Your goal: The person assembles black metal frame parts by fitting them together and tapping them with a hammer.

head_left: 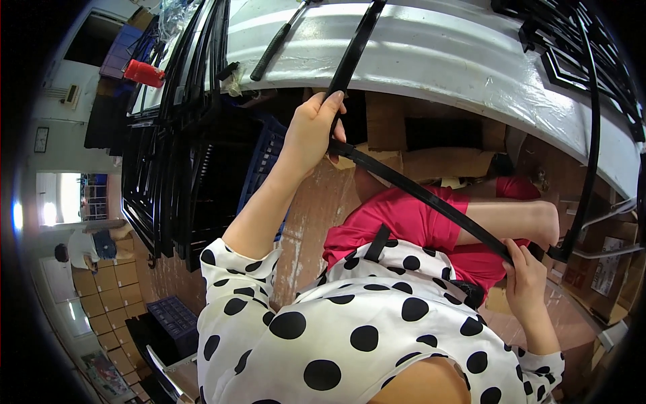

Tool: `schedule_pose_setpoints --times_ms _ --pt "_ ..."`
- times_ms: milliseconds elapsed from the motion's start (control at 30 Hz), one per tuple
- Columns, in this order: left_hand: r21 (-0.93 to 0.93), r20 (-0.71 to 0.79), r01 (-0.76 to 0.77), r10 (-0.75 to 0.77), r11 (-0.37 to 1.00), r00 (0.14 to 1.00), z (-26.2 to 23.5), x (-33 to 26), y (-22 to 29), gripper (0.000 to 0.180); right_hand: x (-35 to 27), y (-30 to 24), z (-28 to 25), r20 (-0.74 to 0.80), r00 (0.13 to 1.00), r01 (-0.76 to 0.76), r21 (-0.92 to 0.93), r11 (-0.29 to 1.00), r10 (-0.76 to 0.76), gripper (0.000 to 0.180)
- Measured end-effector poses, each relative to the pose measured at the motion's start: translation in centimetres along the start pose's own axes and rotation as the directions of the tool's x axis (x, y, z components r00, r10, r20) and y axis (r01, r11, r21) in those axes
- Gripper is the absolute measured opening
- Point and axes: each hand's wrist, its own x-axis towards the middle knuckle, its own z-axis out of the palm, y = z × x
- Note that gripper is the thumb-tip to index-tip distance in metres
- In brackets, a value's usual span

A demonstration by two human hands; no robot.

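Note:
My left hand point(311, 138) is closed around a long black bar point(353, 50) just off the near edge of the white-covered table. A second black length point(417, 190) runs from beside that grip down to the right, across my lap. The two form an angle at my left hand; whether they are one piece is hidden by the fingers. My right hand point(527, 279) pinches the lower end of the slanting length, near my knee. On the table, left of the upright bar, lies a tool with a black ribbed handle point(271, 52) and a thin metal shaft.
Many black frames point(171, 161) stand stacked at the left, near a red cylindrical object point(143, 73). More black frame parts point(572, 60) lie at the table's right, one hanging over the edge. Cardboard boxes point(605, 269) stand at right. Far left, another person point(91, 249) is beside stacked cartons.

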Motion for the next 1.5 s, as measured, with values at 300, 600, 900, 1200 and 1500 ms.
schedule_pose_setpoints --times_ms 300,600,900,1200,1500 --pt "0.104 -0.083 -0.028 0.037 0.994 0.996 0.3 -0.8 -1.0 0.034 1.0 -0.5 -1.8 0.026 1.0 0.013 -0.081 0.997 -0.011 0.042" --pt "0.114 -0.095 -0.049 0.06 0.992 0.994 0.5 -1.0 -1.3 0.033 1.6 0.3 -2.8 0.033 0.998 0.061 -0.151 0.987 -0.056 0.04" --pt "0.34 0.004 -0.379 0.402 0.86 0.916 0.6 -0.4 -3.2 0.03 1.4 1.5 -1.0 0.019 0.997 0.076 -0.152 0.985 -0.074 0.028" --pt "-0.028 -0.063 -0.139 0.137 0.99 0.989 -0.2 -1.1 -2.3 0.025 -0.1 8.1 -5.9 -0.706 0.579 -0.468 0.121 0.875 0.408 0.05" --pt "-0.038 -0.064 -0.178 0.175 0.983 0.982 1.3 0.1 -4.2 0.027 -1.5 11.6 -1.8 -0.097 0.696 -0.217 0.916 0.338 0.712 0.027"
